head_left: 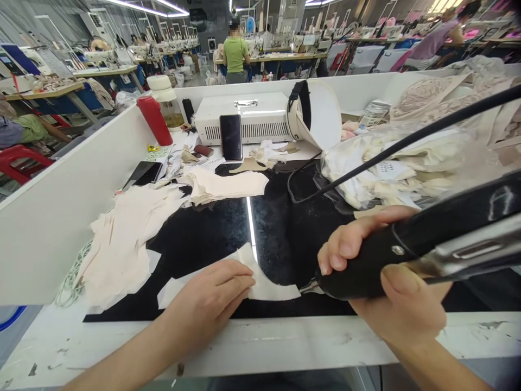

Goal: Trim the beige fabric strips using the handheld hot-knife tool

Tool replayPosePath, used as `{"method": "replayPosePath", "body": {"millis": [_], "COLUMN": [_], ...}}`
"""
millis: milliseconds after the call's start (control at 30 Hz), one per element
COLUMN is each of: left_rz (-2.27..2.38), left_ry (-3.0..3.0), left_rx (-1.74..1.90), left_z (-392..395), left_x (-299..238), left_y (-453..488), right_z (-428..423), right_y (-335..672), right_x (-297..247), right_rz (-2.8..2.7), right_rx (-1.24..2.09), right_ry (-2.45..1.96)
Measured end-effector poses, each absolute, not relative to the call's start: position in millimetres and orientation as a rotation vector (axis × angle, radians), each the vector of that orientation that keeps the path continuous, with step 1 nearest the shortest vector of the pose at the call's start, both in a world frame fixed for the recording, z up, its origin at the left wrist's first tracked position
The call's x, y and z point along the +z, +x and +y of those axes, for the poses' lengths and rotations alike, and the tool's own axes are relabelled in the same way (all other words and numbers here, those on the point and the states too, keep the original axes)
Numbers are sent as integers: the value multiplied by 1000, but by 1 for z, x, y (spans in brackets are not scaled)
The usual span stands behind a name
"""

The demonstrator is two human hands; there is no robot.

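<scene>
My left hand (211, 296) lies flat, fingers together and stretched out, pressing on a pale cut fabric piece (266, 282) that rests on the black glossy work surface (211, 233). My right hand (391, 288) is wrapped round the black handle of a corded hand tool (431, 239), whose metal tip points left and touches the fabric's right edge. The tool's black cord (407, 141) runs up and away to the right. A stack of similar cream fabric pieces (122, 244) lies to the left, another stack (228, 184) behind it.
White partition walls (52, 206) box in the bench. At the back stand a white control box (252, 117) with a phone (230, 137) leaning on it, a red bottle (154, 119) and a white visor-like cap (313, 114). A plastic bag of fabric (407, 163) sits right. People work beyond.
</scene>
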State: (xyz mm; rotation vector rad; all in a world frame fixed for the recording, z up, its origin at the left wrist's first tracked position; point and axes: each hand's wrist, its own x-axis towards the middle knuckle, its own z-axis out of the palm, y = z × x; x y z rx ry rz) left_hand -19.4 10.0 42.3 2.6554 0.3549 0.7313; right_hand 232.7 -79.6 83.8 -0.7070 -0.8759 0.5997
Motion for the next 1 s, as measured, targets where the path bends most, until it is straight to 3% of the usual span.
{"method": "replayPosePath", "body": {"millis": [767,1000], "left_rz": [209,464], "left_ry": [2891,2819], "left_rx": [559,437], "left_z": [36,13], "left_x": [41,39], "left_y": [-37,-31], "right_z": [-74,-34], "right_y": [221,245], "right_x": [71,68], "right_rz": [-933,-909], "right_rx": [620,534], "right_ry": [-683,-785]}}
